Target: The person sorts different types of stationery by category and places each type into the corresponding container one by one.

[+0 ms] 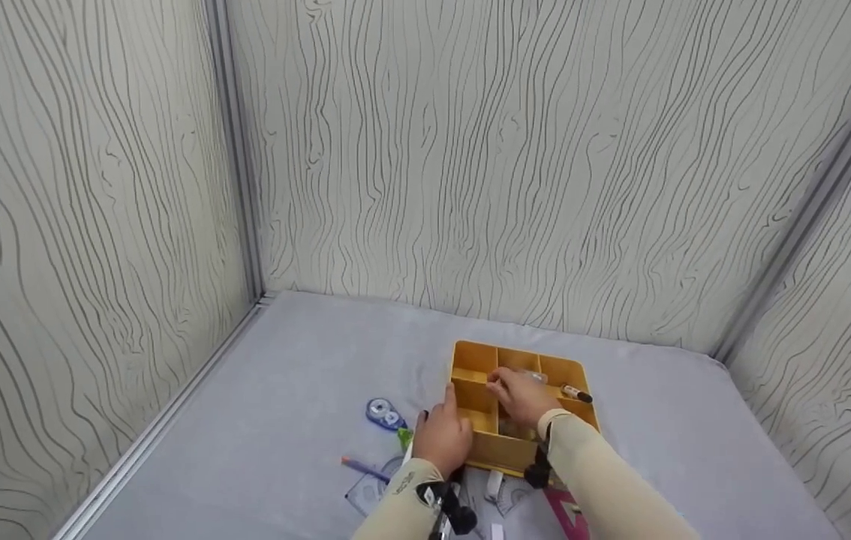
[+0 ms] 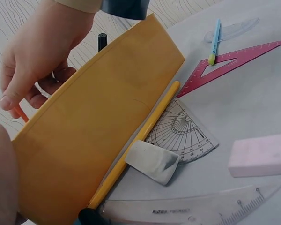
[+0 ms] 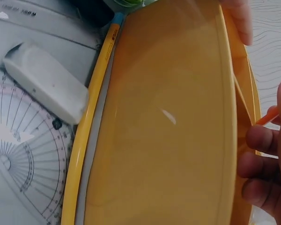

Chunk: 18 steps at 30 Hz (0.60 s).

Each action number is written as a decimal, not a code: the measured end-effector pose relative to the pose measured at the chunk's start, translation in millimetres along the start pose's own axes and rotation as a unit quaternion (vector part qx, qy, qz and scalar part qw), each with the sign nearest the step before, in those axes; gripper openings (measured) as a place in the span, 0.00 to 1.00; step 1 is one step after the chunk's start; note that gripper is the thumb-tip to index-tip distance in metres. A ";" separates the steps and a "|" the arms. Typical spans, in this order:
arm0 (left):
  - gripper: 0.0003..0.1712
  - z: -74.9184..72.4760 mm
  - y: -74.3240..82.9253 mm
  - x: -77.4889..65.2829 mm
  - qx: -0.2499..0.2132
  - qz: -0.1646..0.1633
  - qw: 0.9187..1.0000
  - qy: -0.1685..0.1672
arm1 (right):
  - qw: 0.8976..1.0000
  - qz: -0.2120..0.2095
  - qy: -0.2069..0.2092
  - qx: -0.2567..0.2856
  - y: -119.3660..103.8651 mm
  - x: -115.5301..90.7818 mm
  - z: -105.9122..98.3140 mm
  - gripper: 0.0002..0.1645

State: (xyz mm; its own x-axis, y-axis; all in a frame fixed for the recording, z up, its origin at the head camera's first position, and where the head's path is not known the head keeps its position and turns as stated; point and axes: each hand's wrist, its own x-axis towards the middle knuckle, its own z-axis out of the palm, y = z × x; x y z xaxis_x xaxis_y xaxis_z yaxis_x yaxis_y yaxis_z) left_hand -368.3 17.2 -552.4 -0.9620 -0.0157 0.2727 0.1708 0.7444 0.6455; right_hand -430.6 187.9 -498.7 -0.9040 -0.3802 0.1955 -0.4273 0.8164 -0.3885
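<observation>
A yellow compartment box [image 1: 504,450] stands on the table. My left hand [image 1: 443,439] rests at its near left corner, the index finger straight along the left rim. My right hand [image 1: 524,396] is over the compartments and pinches a small, thin orange item [image 3: 268,116] between thumb and index finger; most of that item is hidden, so its kind is unclear. A black-capped marker [image 1: 576,393] lies in a right-hand compartment. Beside it, a clear object [image 1: 536,376] sits partly behind the right hand.
Along the box's front lie a yellow pencil [image 2: 140,136], a white eraser [image 2: 152,161], protractors [image 3: 33,154] and a clear ruler [image 2: 178,208]. Nearby are a pink set square [image 2: 253,55], a pale pink block [image 2: 260,155], a blue correction tape [image 1: 385,413] and a blue pencil [image 1: 365,469].
</observation>
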 end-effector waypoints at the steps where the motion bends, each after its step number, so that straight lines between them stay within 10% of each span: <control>1: 0.36 0.2 0.4 0.1 -0.002 -0.002 1.000 -0.001 | 1.000 -0.001 0.001 0.002 1.8 -1.1 -0.7 0.11; 10: 0.36 -0.1 3.9 2.2 0.001 0.007 1.000 0.012 | 1.000 -0.005 0.001 0.028 5.5 -13.5 -6.8 0.28; 18: 0.36 -1.6 4.1 -0.2 -0.002 -0.010 1.000 0.001 | 0.977 -0.050 0.204 0.047 10.9 -63.3 -11.5 0.35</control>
State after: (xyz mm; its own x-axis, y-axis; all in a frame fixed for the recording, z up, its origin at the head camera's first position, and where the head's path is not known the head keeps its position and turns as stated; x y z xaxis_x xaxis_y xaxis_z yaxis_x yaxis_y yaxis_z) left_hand -367.0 19.3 -548.7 -0.9648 -0.0313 0.2613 0.1531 0.7407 0.6542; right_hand -377.9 225.9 -505.0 -0.7861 -0.2354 0.5715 -0.5295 0.7334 -0.4263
